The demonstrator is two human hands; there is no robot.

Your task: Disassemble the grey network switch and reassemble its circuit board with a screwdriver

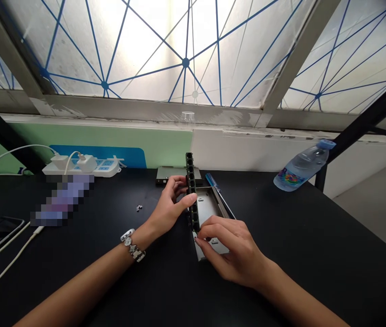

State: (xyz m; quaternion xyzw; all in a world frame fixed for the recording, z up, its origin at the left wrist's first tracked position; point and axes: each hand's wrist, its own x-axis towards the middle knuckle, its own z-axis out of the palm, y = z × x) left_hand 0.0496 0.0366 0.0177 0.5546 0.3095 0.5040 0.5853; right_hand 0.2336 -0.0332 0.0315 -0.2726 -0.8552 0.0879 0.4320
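Observation:
My left hand [166, 206] grips a long black strip with a row of square openings [190, 172], which looks like a bank of network ports. Its thumb presses one side and the fingers curl round the other. The strip stands on edge along the left side of a shallow metal tray [208, 200]. My right hand [235, 250] is closed in a pinch at the strip's near end, over the tray's front left corner. Whatever sits between those fingertips is hidden. Right of the tray lies a blue-handled screwdriver [212, 180], its shaft running along the tray's side.
Several small screws [139, 208] lie left of my left hand on the black table [125, 290]. Behind is a flat metal piece [164, 172]. A water bottle [298, 167] leans at the right. Power strip [107, 169] and white cables [7, 272] occupy the left.

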